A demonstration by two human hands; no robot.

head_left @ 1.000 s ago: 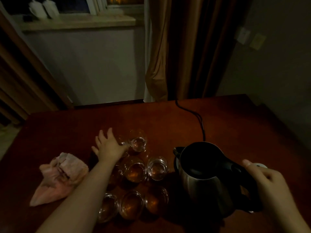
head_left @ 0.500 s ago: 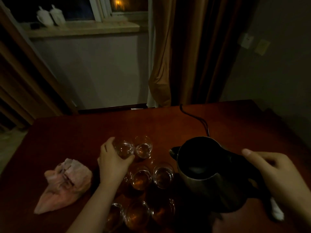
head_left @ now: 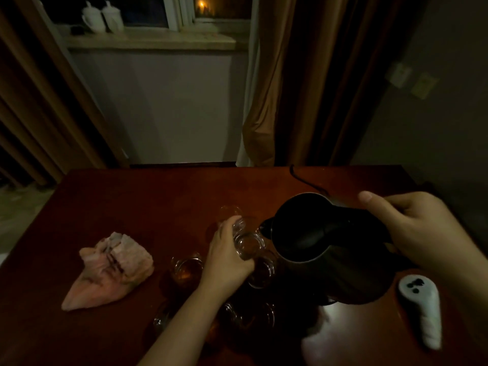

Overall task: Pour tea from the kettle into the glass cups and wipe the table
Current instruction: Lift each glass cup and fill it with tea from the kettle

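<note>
My right hand (head_left: 414,231) grips the black handle of a steel kettle (head_left: 317,249), lifted off the table and tilted left, its spout close to a small glass cup (head_left: 247,241). My left hand (head_left: 227,256) is wrapped around that cup and holds it just above the others. Several more glass cups stand on the dark red table (head_left: 132,202): one with amber tea (head_left: 186,268) to the left, one (head_left: 261,270) under the held cup, an empty one (head_left: 229,211) behind, others near my forearm in shadow. A crumpled pink cloth (head_left: 111,268) lies at the left.
A white remote-like device (head_left: 422,307) lies on the table at the right. A black power cord (head_left: 303,180) trails to the far edge. Brown curtains (head_left: 303,88) hang behind. Two white lidded mugs (head_left: 103,17) stand on the windowsill.
My left hand closed on a cup and raised it toward the kettle. My right hand took the handle, lifted the kettle and tilted its spout toward the cup.
</note>
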